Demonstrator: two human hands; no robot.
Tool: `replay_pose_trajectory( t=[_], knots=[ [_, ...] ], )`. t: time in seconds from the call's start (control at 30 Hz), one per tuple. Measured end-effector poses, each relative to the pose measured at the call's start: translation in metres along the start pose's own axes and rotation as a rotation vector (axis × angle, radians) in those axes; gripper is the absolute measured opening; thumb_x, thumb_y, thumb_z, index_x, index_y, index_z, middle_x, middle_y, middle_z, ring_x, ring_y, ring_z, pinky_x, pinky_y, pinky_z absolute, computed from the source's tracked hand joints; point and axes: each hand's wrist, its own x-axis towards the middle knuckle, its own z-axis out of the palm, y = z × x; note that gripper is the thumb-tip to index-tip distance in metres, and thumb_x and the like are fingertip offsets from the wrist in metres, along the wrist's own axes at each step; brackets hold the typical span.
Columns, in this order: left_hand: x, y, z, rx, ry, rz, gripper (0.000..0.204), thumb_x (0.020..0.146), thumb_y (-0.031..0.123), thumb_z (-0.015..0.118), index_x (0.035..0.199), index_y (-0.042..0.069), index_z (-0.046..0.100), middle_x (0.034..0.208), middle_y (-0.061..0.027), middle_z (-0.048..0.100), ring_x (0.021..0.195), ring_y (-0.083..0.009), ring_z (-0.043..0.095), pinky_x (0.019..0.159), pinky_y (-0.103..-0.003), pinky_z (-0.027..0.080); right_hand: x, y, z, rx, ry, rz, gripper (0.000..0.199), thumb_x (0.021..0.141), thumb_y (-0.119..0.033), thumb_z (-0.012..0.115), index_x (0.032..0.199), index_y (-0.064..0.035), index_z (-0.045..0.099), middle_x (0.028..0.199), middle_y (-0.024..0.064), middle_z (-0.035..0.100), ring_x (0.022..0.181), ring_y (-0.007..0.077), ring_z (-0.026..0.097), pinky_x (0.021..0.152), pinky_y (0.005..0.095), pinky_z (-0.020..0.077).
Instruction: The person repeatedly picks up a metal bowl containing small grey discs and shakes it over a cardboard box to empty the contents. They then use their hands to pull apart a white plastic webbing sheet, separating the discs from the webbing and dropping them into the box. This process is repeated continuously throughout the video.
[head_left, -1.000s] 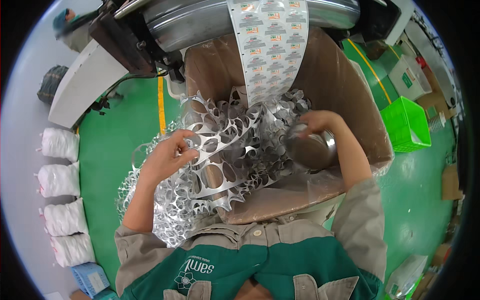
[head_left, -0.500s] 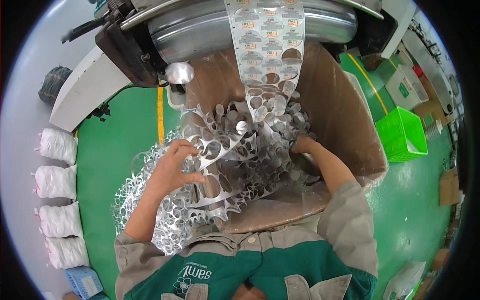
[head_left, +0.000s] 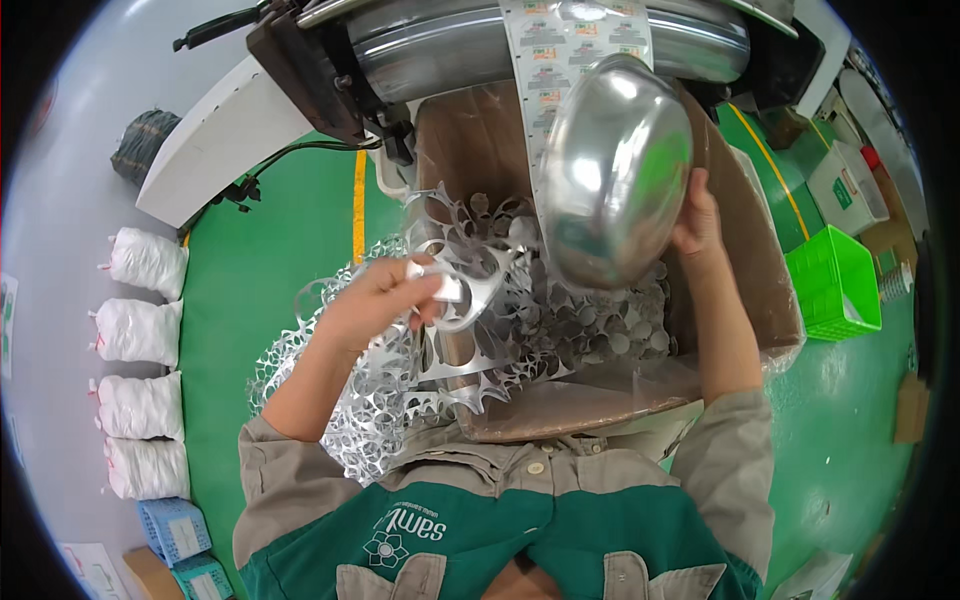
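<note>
My left hand [head_left: 385,300] is closed on a silvery strip punched with round holes [head_left: 470,292], at the near left of a lined bin [head_left: 738,255]. At the right, my right hand [head_left: 697,222] grips the rim of a shiny metal bowl [head_left: 622,175]. The bowl is tilted, its underside turned toward me, so I cannot see inside it. It hides part of a printed film [head_left: 540,60] hanging from above. Many small round discs [head_left: 625,330] lie in the bin below the bowl. A tangle of punched foil web [head_left: 365,405] spills over the bin's left side.
A metal roller [head_left: 430,55] with dark brackets spans the top. A white machine arm [head_left: 215,150] stands at the upper left. White sacks [head_left: 145,330] line the left wall. A green crate [head_left: 835,285] and a white tub [head_left: 848,185] sit at the right on the green floor.
My right hand has risen out of the discs with the metal bowl. My left hand has closed on the punched strip. The view has shifted slightly, moving the scene rightward.
</note>
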Motion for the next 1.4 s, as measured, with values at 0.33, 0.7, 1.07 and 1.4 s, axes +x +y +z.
replay_pose_trajectory(
  t=[0.33, 0.7, 1.07, 1.4],
  knots=[
    [-0.034, 0.023, -0.020, -0.256, 0.259, 0.232, 0.023, 0.089, 0.016, 0.048, 0.092, -0.004, 0.058, 0.062, -0.0023, 0.053, 0.055, -0.0066, 0.046, 0.059, -0.021, 0.039, 0.000, 0.088, -0.059, -1.645, -0.013, 0.731, 0.074, 0.067, -0.042, 0.071, 0.119, 0.0050, 0.047, 0.119, 0.0227, 0.049, 0.111, 0.0314, 0.047, 0.090, 0.0363, 0.0386],
    [-0.040, 0.065, -0.011, -0.035, 0.108, 0.312, 0.021, 0.087, 0.015, 0.050, 0.081, -0.004, 0.059, 0.067, -0.0033, 0.056, 0.054, -0.0053, 0.048, 0.050, -0.019, 0.037, -0.002, 0.028, -0.050, 0.128, 0.114, 0.145, 0.035, 0.088, -0.033, 0.051, 0.113, -0.0074, 0.050, 0.105, 0.0026, 0.059, 0.093, 0.0153, 0.059, 0.084, 0.0321, 0.0470],
    [-0.023, 0.035, 0.007, 0.459, -0.007, 0.067, 0.016, 0.084, 0.012, 0.058, 0.088, -0.002, 0.061, 0.064, -0.0037, 0.057, 0.057, -0.0057, 0.051, 0.051, -0.021, 0.037, 0.003, 0.062, -0.055, -2.107, 0.066, 0.542, 0.057, 0.063, -0.038, 0.072, 0.102, -0.0013, 0.053, 0.099, 0.0190, 0.059, 0.096, 0.0347, 0.054, 0.080, 0.0428, 0.0442],
    [-0.045, 0.081, -0.024, 0.271, 0.465, 0.829, 0.019, 0.084, 0.009, 0.046, 0.088, -0.005, 0.058, 0.084, -0.0128, 0.058, 0.059, -0.0133, 0.054, 0.054, -0.019, 0.043, -0.017, 0.019, -0.039, -0.022, 0.065, 0.234, 0.047, 0.081, -0.036, 0.062, 0.113, -0.0036, 0.051, 0.110, 0.0076, 0.057, 0.101, 0.0183, 0.055, 0.087, 0.0387, 0.0455]
  ],
)
